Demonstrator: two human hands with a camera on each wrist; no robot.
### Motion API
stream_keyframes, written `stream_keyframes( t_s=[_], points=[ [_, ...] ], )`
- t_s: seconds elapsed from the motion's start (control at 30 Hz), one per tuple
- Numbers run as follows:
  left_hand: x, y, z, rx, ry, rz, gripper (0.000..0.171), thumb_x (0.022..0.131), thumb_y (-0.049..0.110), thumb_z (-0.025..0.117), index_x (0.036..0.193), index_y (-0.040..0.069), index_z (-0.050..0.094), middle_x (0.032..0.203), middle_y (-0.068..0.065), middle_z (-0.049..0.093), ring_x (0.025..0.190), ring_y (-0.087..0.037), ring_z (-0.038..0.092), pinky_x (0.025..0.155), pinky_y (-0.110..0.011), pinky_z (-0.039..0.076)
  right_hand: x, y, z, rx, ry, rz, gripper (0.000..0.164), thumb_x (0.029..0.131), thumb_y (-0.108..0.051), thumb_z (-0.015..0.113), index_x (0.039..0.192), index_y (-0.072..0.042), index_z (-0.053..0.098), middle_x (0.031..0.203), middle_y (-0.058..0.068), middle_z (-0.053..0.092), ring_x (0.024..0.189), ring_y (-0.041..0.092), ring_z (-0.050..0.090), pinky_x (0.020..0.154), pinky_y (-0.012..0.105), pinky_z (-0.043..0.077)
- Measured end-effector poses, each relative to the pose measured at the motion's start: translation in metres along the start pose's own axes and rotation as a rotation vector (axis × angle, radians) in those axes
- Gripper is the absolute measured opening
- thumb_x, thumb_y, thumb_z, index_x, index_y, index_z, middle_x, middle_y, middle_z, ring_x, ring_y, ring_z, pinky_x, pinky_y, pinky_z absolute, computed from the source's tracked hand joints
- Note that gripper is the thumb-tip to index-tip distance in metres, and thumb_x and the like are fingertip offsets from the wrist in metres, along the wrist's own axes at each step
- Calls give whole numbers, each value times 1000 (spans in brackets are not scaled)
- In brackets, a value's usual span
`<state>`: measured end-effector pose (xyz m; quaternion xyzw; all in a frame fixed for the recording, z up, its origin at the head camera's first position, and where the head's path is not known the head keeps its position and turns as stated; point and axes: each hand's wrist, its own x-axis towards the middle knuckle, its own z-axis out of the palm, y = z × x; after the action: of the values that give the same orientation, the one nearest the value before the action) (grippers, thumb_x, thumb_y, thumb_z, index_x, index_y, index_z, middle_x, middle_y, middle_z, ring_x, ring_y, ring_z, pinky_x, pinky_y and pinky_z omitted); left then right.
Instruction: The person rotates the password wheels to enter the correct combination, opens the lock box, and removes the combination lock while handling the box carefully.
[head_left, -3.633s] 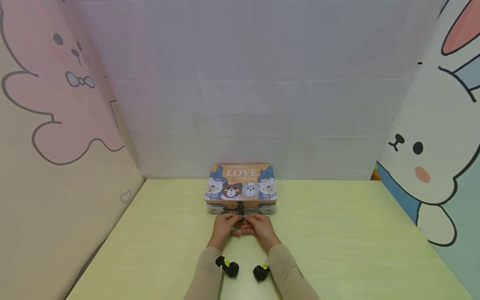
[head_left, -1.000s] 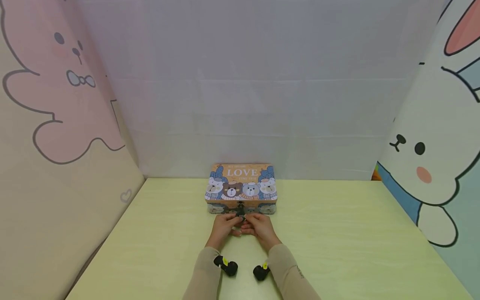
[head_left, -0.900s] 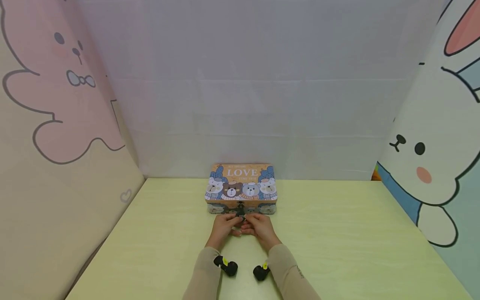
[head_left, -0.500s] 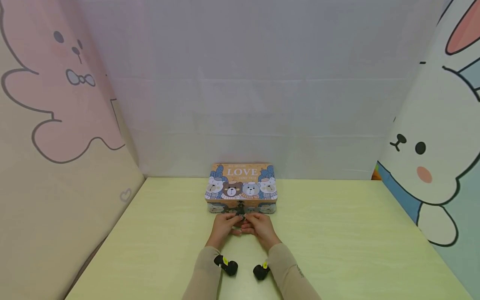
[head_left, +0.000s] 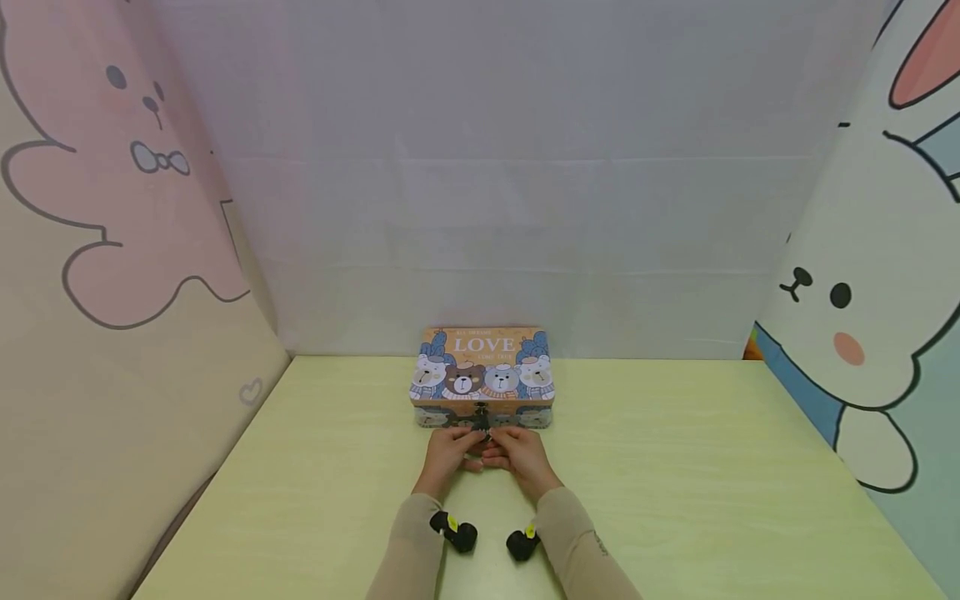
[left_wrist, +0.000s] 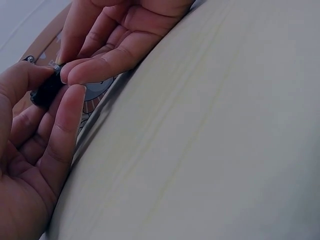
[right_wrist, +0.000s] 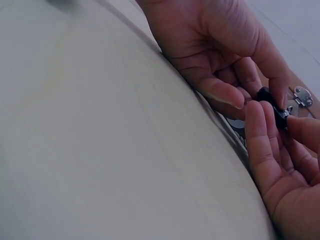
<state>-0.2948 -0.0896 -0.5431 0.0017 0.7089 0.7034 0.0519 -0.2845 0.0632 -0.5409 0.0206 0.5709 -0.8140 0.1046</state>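
Observation:
Both hands meet at the front clasp of a tin box [head_left: 482, 367] printed with bears and "LOVE", its lid down. Between them is a small black combination padlock [left_wrist: 46, 91] with pale number dials along it. My left hand [head_left: 446, 458] pinches the lock, thumb on the dial side, fingers curled behind. From the other side, my right hand [head_left: 521, 458] pinches it, thumb and fingertips right at the dials. In the right wrist view, the metal clasp [right_wrist: 301, 96] shows just behind the padlock. Fingers hide part of the lock.
The box stands at the back of a pale yellow-green table [head_left: 675, 467], against a white backdrop [head_left: 487, 183]. Cartoon-printed side panels [head_left: 862, 292] flank it. A black wrist camera [head_left: 459, 536] is strapped to each sleeved wrist.
The padlock's dials showed more plainly about one second ago than now. Otherwise both hands keep almost the same place and grip, and the box stays put.

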Motion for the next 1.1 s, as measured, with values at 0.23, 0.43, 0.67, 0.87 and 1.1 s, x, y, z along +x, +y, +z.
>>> stream_keyframes(
  t_s=[0.23, 0.43, 0.67, 0.87, 1.1],
  points=[
    [1, 0, 2, -4, 3, 5, 26, 92, 8, 67, 102, -15, 70, 80, -14, 71, 61, -15, 67, 52, -30, 60, -2, -2, 0, 7, -7, -3, 26, 101, -4, 55, 114, 18, 58, 80, 9, 64, 66, 12, 66, 64, 26, 61],
    [2, -1, 1, -17, 5, -2, 23, 92, 8, 67, 99, -15, 70, 82, -12, 71, 63, -14, 67, 53, -30, 61, -1, -2, 0, 5, -3, -3, 26, 101, -3, 56, 115, 18, 59, 79, 9, 64, 65, 12, 67, 64, 26, 61],
    [1, 1, 0, -51, 9, -19, 21, 91, 6, 69, 97, -14, 68, 79, -8, 70, 64, -13, 67, 54, -29, 61, -1, -1, -1, 3, -5, 1, 26, 100, -4, 56, 114, 18, 61, 79, 9, 65, 65, 12, 67, 64, 26, 61],
    [1, 1, 0, -84, 25, -20, 21, 88, 2, 69, 100, -15, 66, 78, -9, 70, 62, -13, 65, 50, -27, 59, 1, 0, -1, -1, -16, -11, 26, 100, -3, 55, 113, 19, 60, 79, 9, 65, 65, 13, 67, 64, 26, 61],
    [-7, 11, 1, -53, 39, -16, 25, 86, 0, 67, 103, -18, 64, 79, -10, 71, 60, -12, 62, 46, -22, 55, -1, -1, 0, 6, -9, -4, 25, 101, -3, 55, 113, 18, 60, 78, 9, 65, 66, 13, 67, 66, 27, 62]
  ],
)
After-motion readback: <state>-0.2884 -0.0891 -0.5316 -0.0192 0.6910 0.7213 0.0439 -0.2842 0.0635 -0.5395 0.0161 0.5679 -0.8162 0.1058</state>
